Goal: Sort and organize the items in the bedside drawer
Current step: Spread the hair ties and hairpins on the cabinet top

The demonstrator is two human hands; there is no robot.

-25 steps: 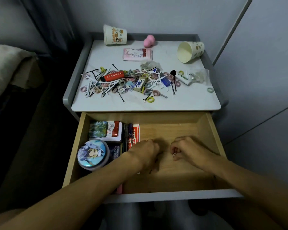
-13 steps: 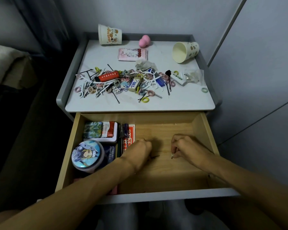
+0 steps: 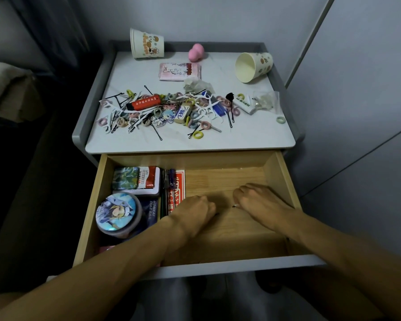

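Note:
The wooden drawer [image 3: 285, 181] is pulled open below the nightstand top. Both my hands rest knuckles-up on its bare floor. My left hand [image 3: 192, 214] is curled into a fist, and a thin dark tip like a hairpin [image 3: 217, 213] pokes out of it. My right hand [image 3: 262, 202] has its fingers curled down, pinching a small dark-and-white piece [image 3: 234, 206] at the fingertips. Along the drawer's left side lie a printed tin box [image 3: 137, 180], a round picture tin [image 3: 116, 212], a red card box [image 3: 177, 188] and pens [image 3: 168, 179].
On the nightstand top [image 3: 252, 137] lies a heap of hair ties, hairpins and floss picks [image 3: 171, 110] with an orange lighter [image 3: 144, 103]. Behind it are an upside-down paper cup [image 3: 146, 44], a tipped cup [image 3: 252, 66], a pink sponge [image 3: 196, 52] and a tissue pack [image 3: 180, 71]. A wall stands on the right.
Both hands stay curled in the middle of the drawer and have shifted only slightly. My head view has drifted a little, so the nightstand sits differently in frame.

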